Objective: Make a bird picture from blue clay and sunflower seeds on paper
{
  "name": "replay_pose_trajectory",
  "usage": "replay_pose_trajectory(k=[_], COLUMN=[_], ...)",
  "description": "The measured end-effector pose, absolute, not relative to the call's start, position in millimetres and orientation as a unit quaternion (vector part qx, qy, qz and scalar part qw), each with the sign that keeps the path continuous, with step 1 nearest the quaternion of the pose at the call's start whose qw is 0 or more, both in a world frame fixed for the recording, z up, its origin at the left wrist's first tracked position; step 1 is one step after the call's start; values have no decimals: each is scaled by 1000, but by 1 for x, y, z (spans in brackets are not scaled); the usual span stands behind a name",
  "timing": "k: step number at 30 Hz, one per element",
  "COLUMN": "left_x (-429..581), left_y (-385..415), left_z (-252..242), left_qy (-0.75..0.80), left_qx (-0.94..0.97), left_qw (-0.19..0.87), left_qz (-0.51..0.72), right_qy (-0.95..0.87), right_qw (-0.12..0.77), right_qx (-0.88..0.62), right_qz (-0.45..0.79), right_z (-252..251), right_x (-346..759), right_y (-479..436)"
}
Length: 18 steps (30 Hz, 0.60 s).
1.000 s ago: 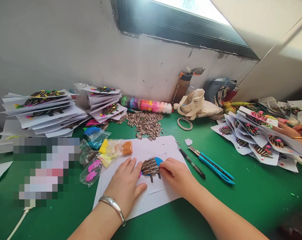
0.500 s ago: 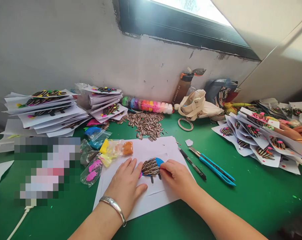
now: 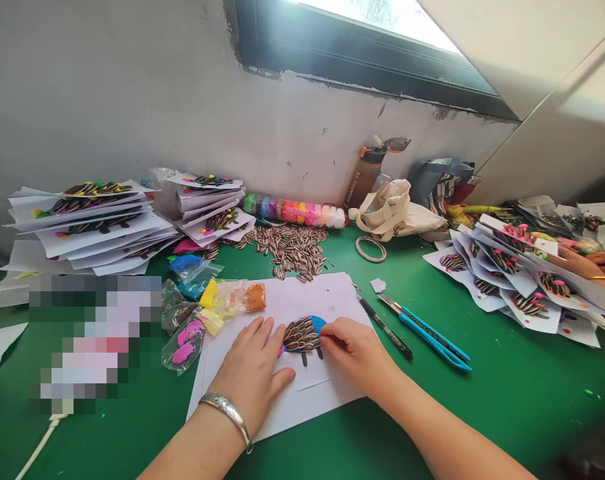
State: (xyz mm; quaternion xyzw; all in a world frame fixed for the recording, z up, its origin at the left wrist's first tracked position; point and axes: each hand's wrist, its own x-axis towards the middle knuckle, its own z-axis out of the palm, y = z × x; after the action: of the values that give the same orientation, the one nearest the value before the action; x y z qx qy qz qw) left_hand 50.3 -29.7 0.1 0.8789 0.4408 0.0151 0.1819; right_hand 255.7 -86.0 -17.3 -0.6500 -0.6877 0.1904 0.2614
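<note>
A hedgehog-like picture (image 3: 303, 333) of sunflower seeds in rows over blue clay lies on white paper (image 3: 332, 290). Blue clay shows bare at its upper right, pink at its left end, and dark leg-like marks below. My left hand (image 3: 249, 370) rests on the paper with fingers spread, its fingertips by the picture's left edge. A silver bracelet (image 3: 228, 415) circles that wrist. My right hand (image 3: 355, 353) is closed in a pinch at the picture's right edge; whatever its fingertips hold is hidden.
Sunflower seeds (image 3: 295, 248) lie heaped behind the paper. Bagged clay (image 3: 187, 340) is at left; a pen (image 3: 385, 327) and blue utility knife (image 3: 427, 333) are at right. Stacked seed pictures (image 3: 97, 230) stand at back left. Another person's hand (image 3: 582, 263) touches cards (image 3: 512, 273) at far right.
Both hands keep nearly the same place. My right hand stays pinched at the picture's right edge, with only a very slight shift. The view has moved a little.
</note>
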Motion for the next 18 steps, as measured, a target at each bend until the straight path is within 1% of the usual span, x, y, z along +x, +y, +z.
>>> replay_pose_trajectory(k=[6,11,18], left_x=[50,49,49], left_y=[-30,-30,-30], left_z=[0,-3,-4], left_qy=[441,436,439], left_qx=[880,884,880], left_qw=[176,167,177], left_qz=[-4,25,30], right_qy=[-700,-704,-716], right_qw=[229,213,201], right_qx=[-653,-654,-651], right_qz=[176,179,155], right_z=[-15,-15,-19], right_x=[255,253,252], right_y=[-86,-86,-86])
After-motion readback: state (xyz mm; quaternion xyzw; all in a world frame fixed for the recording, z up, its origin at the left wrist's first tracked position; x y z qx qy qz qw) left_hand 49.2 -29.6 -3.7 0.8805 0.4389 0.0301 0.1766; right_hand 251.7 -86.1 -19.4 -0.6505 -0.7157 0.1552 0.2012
